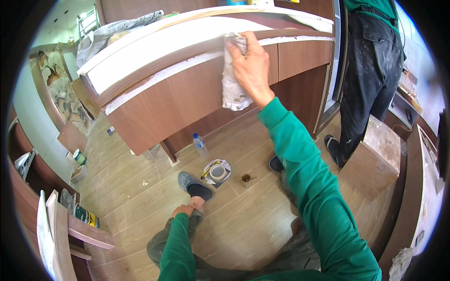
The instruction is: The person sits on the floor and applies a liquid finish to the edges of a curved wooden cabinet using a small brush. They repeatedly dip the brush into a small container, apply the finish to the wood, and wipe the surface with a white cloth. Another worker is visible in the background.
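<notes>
My right hand grips a stained, pale cloth against the brown wooden edge strip of a built-in counter. The cloth hangs down over a reddish-brown drawer front. Below the strip runs a white band. My left hand rests at my lower left leg, close to the trouser cuff, its fingers partly hidden. On the floor between my feet lie a roll of masking tape with a yellow-and-black cutter beside it, and a small cup of brown liquid stands to their right.
A water bottle stands under the counter. At the right, a co-worker in dark trousers stands beside a wooden box. Paint tins and wooden boards are at the left. Crumpled plastic lies on the countertop.
</notes>
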`<act>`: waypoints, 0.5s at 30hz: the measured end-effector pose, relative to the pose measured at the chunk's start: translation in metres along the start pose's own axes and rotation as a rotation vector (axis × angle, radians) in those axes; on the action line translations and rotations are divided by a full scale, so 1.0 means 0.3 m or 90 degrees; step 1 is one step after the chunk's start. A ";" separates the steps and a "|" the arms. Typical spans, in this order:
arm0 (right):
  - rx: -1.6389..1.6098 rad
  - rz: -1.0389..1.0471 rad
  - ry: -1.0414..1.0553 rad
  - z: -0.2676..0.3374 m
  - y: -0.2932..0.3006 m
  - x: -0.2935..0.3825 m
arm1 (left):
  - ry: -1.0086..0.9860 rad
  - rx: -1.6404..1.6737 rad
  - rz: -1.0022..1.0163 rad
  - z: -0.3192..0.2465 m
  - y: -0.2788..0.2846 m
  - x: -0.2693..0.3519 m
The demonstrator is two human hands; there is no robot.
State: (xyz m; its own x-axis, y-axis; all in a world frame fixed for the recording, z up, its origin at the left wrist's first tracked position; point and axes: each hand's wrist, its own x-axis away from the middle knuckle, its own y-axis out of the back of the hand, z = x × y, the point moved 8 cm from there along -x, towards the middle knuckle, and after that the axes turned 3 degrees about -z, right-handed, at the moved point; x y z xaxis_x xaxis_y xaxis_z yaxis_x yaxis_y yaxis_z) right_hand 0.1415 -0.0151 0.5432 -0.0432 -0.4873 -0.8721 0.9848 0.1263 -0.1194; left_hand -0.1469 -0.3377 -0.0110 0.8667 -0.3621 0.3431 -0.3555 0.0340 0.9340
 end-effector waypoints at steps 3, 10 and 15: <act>-0.009 -0.023 0.060 0.100 -0.040 0.040 | -0.005 0.004 0.004 -0.054 0.020 0.004; -0.248 0.332 -0.010 0.219 -0.017 0.352 | -0.037 -0.009 -0.016 -0.033 0.042 0.070; -0.251 0.208 -0.239 -0.065 0.143 0.285 | -0.007 0.029 -0.014 -0.038 0.017 0.046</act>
State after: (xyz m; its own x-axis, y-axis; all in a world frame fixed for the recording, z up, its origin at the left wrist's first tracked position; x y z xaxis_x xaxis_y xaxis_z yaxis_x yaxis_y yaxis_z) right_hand 0.1768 -0.0344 0.4542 0.3812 -0.6303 -0.6763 0.7983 0.5934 -0.1030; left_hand -0.1326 -0.3319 -0.0004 0.8708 -0.3727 0.3207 -0.3520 -0.0169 0.9359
